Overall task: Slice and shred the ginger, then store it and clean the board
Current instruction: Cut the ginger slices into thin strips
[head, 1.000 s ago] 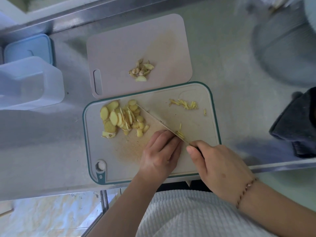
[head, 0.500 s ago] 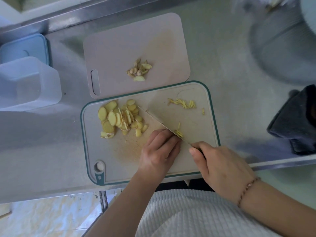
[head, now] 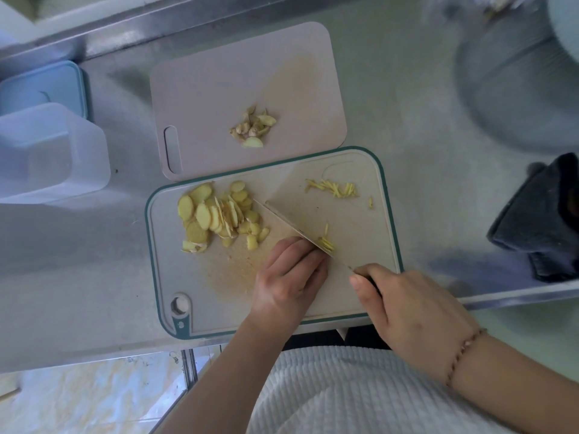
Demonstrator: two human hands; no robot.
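Head view, left to right: a clear container (head: 50, 155) sits at 9 o'clock on the steel counter (head: 94, 277). Ginger slices (head: 216, 217) lie piled on the teal-rimmed board (head: 388, 214), toward 10 o'clock. The left hand (head: 289, 277), fingers curled, presses ginger hidden beneath against the knife (head: 300, 227). Shreds (head: 333, 187) lie at 1 o'clock. The right hand (head: 410, 311) grips the handle.

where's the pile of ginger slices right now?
In the head view, the ginger slices lie on the upper left part of the teal-rimmed cutting board, just left of the knife blade's tip and above the left hand.
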